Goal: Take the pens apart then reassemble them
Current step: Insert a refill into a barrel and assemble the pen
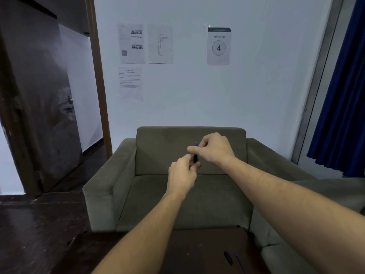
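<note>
Worktop: the dark brown worktop [187, 254] is nearest to you, at the bottom edge of the view.
Loose parts: a short dark piece [228, 258] and a thin rod [239, 263] lie on the worktop, just beside each other, near its right side. You cannot tell from here which pen parts they are.
Left hand: your left hand [182, 175] is held out over the armchair, and its curled fingers grip the lower part of the pen.
Pen: the pen [195, 158] is in the air between your two hands, almost upright. Its barrel is dark and a blue end shows at the top.
Right hand: your right hand [214, 150] is just above the left one. Its fingers pinch the upper part of the pen, with the forefinger pointing left.
Armchair: an olive-green armchair [158, 151] stands behind the worktop, against the wall.
Wall: printed sheets [131, 43] hang on it, and a sign [218, 46] that reads "WORKSTATION 4".
Sides: a dark door [39, 105] is at the left, and a blue curtain [341, 95] at the right.
</note>
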